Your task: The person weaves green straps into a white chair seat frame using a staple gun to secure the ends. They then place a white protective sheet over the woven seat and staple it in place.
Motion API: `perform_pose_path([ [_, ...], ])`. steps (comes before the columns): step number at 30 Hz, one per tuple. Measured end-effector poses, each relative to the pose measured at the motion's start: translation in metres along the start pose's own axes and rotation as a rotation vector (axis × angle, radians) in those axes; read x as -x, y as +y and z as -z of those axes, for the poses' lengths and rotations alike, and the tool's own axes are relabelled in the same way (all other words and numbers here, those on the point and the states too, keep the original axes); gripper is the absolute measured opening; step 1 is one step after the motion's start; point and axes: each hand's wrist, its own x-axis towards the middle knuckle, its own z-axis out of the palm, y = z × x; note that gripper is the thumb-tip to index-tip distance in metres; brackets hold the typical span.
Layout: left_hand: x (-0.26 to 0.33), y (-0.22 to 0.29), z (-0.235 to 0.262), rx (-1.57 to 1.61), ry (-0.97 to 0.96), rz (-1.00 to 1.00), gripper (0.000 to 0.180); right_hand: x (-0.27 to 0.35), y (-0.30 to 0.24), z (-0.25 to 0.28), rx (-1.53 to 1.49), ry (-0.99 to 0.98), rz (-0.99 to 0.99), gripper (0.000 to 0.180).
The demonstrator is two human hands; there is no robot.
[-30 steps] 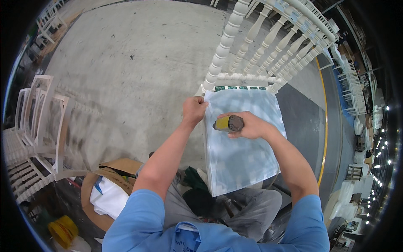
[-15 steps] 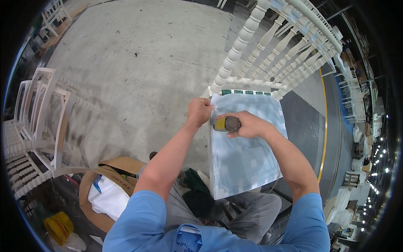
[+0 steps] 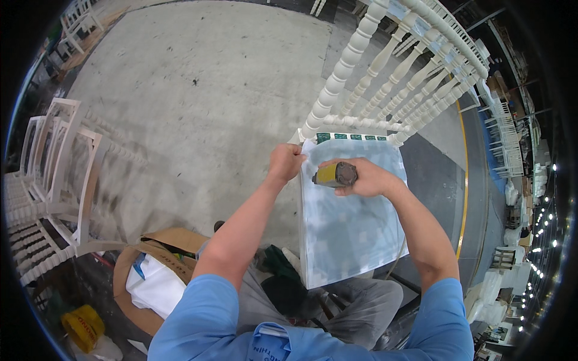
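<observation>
A white chair [image 3: 341, 67] with turned spindles stands in front of me, its seat covered by a pale blue-white sheet [image 3: 352, 240]. At the seat's back left corner, my left hand [image 3: 286, 163] is closed, pinching the sheet's edge. My right hand [image 3: 370, 177] is wrapped around a yellow and grey staple gun [image 3: 337, 174], held over the sheet just right of my left hand. The gun's lower end is hidden beneath its body. Green patches [image 3: 349, 137] show in a row along the seat's back edge.
White chair frames [image 3: 66, 174] stand at the left. Near my left elbow is an open cardboard box [image 3: 129, 283] with white material inside, and a yellow bucket [image 3: 84, 328] beyond it. A thin hose [image 3: 395, 263] hangs by the seat's right side. More chairs [image 3: 504, 135] line the right.
The staple gun and my right hand have shifted slightly right, away from the sheet's left edge. My left hand keeps its pinch at the corner, almost unmoved.
</observation>
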Motion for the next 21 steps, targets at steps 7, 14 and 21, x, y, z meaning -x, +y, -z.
perform_pose_path([
  [7, 0.027, 0.011, 0.009, 0.222, -0.043, 0.278, 0.031, 0.007, 0.014, -0.001, -0.047, 0.011, 0.007, 0.071],
  [14, 0.043, 0.008, -0.001, 0.033, -0.012, 0.129, 0.03, -0.002, 0.012, -0.006, -0.047, -0.018, 0.06, 0.07],
  [21, 0.04, -0.003, -0.004, 0.178, -0.04, 0.054, 0.018, -0.013, 0.01, -0.016, 0.039, -0.018, 0.055, 0.068],
])
